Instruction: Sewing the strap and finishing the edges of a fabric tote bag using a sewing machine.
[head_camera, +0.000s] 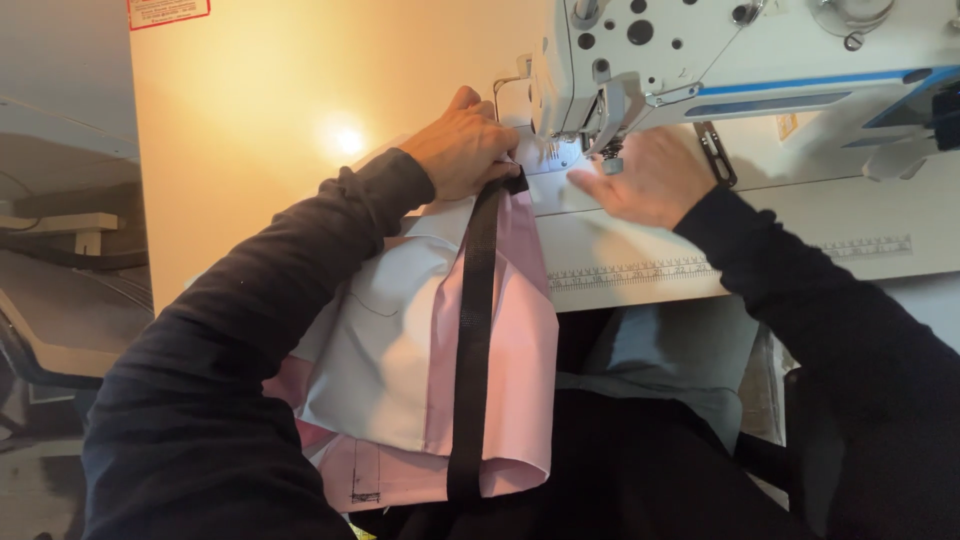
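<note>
Here our left hand (462, 143) clamps the black strap (474, 340) onto the pink fabric (520, 330) beside the sewing machine (740, 50), keeping it aligned, while our right hand (650, 178) lies open-fingered on the desk (640, 262).

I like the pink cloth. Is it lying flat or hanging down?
Hanging down. The pink cloth drops off the table edge toward the lap, with the black strap along it. The left hand presses its top end by the machine.

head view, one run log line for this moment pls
left hand: pressing black strap on pink fabric | right hand: flat by needle | sewing machine: over table
</note>
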